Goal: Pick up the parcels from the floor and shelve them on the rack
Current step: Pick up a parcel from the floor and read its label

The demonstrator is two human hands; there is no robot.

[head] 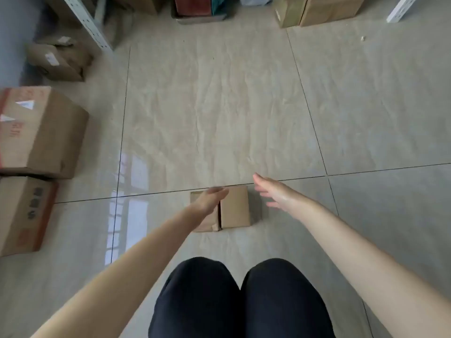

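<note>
A small parcel on the floor is approached.

The left hand is laid open over its left half; the right hand, open and empty, is held just beside its right edge.

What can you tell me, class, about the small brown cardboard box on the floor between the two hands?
The small brown cardboard box is plain, low and rectangular, with a seam running down its top and a slightly torn near edge. It lies flat on the glossy beige tiled floor, just in front of the knees. The left hand overlaps its left half, open; whether it touches is unclear. The right hand, also open, hovers beside its right edge.
</note>
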